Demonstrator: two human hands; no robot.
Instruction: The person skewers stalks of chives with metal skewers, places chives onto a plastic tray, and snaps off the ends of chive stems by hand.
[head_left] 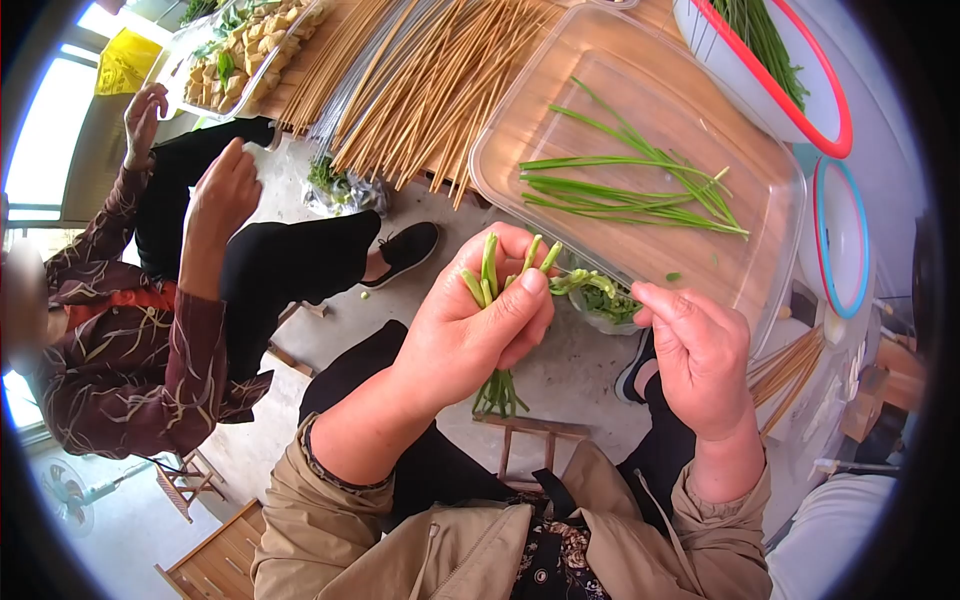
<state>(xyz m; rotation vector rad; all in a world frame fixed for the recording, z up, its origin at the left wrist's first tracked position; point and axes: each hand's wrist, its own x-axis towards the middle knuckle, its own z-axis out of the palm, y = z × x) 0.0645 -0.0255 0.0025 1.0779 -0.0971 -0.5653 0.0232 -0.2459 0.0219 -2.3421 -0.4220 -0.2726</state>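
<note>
My left hand (490, 305) is closed around a small bunch of green stalks (487, 268). Their cut ends stick up above the thumb, and the thin green ends hang below the fist. Between my hands runs a folded, knotted green piece (585, 280). My right hand (700, 350) pinches at its far end with thumb and forefinger; what lies in the pinch is too small to make out. Just beyond both hands, a clear plastic tray (760, 250) holds several long green stalks (640, 185).
Bamboo skewers (440, 80) cover the table, with grey skewers (350, 85) among them. A tub of tofu-like cubes (250, 55) stands far left. A red-rimmed basin (835, 100) holds greens. A co-worker (130, 330) sits at left, both hands raised. Greens in a bag (345, 190) lie below.
</note>
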